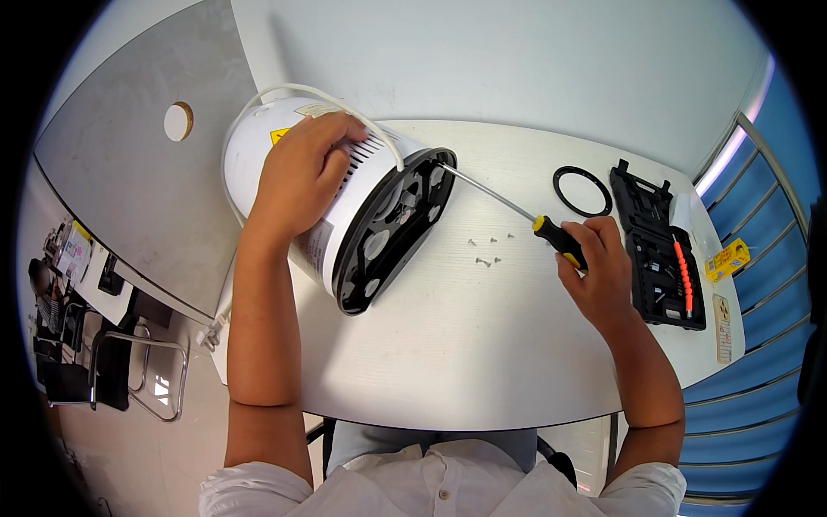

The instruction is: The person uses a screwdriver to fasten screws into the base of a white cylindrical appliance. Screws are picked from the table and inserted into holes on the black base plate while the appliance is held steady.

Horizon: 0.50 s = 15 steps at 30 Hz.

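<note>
Toward the left rear of the white tabletop [448,345], a white drum-shaped appliance [284,155] lies tipped on its side, its black base plate [392,228] turned to face the right so the underside can be reached. The left hand [301,177] lies spread over the upper wall of the housing by the vent slots, fingers curved down onto it, evidently pinning the round body so it cannot roll. A white power cord [345,103] arches over the housing just beside those fingers. The right hand [594,263], out toward the right edge, is closed around the black-and-yellow handle of a long screwdriver [517,211], whose slim shaft runs left and up until its tip meets the rim of the base plate. Between the appliance and that hand, several small screws [484,252] lie loose on the bare top, kept within reach. Near the rear right corner rests a black ring [582,191], and just beside it an open black tool case [659,250] with an orange-handled tool inside.
</note>
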Available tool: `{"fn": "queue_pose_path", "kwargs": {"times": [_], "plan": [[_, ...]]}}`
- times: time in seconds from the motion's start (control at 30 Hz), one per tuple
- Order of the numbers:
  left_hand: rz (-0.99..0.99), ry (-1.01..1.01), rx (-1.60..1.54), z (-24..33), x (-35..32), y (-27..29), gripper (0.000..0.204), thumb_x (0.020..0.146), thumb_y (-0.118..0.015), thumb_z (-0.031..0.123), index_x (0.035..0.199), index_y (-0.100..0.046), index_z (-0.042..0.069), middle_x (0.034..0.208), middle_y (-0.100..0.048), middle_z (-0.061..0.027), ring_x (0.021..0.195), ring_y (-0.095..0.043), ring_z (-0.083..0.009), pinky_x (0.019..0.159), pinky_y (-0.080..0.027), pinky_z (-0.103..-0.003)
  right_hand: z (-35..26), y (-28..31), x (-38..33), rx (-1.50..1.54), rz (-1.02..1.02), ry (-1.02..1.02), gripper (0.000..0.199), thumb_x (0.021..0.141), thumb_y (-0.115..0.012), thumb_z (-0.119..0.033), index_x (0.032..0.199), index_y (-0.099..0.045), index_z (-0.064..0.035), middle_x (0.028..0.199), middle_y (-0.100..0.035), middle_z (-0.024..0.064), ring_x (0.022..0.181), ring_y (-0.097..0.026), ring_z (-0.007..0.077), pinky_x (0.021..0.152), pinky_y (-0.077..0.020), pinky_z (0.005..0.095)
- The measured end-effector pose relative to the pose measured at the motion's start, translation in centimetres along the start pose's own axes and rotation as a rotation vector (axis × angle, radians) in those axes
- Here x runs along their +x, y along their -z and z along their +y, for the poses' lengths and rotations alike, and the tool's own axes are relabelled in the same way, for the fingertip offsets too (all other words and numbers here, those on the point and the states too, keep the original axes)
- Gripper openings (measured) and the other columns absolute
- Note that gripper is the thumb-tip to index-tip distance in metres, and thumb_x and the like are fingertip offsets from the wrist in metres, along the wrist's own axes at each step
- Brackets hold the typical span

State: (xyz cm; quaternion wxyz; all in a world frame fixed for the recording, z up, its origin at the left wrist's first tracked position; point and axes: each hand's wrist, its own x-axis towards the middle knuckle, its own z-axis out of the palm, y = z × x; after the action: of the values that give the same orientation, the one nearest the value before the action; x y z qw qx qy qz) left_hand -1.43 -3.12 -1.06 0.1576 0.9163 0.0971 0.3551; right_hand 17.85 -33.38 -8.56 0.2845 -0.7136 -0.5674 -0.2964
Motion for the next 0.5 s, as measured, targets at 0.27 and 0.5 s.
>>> {"fn": "queue_pose_path", "kwargs": {"times": [0.27,0.5], "plan": [[-0.006,0.01,-0.006,-0.03,0.01,0.0,0.025,0.085,-0.047,0.001,0.105,-0.063,0.001,0.109,-0.067,-0.0127,0.103,-0.062,-0.0285,0.096,-0.045,-0.033,-0.03,0.29,0.16,-0.045,0.014,0.002,0.04,0.068,-0.078,-0.001,0.105,-0.063,-0.0022,0.093,-0.055,0.0096,0.07,-0.061,0.0181,0.055,-0.0526,0.026],[0.001,0.016,-0.005,-0.1,-0.02,0.02,0.025,0.085,-0.048,0.001,0.104,-0.063,0.001,0.109,-0.067,-0.0126,0.102,-0.063,-0.0286,0.095,-0.045,-0.033,-0.05,0.2,0.18,-0.031,0.018,-0.013,0.038,0.068,-0.077,-0.001,0.104,-0.063,-0.0021,0.091,-0.055,0.0092,0.069,-0.061,0.018,0.055,-0.0518,0.0259]]}}
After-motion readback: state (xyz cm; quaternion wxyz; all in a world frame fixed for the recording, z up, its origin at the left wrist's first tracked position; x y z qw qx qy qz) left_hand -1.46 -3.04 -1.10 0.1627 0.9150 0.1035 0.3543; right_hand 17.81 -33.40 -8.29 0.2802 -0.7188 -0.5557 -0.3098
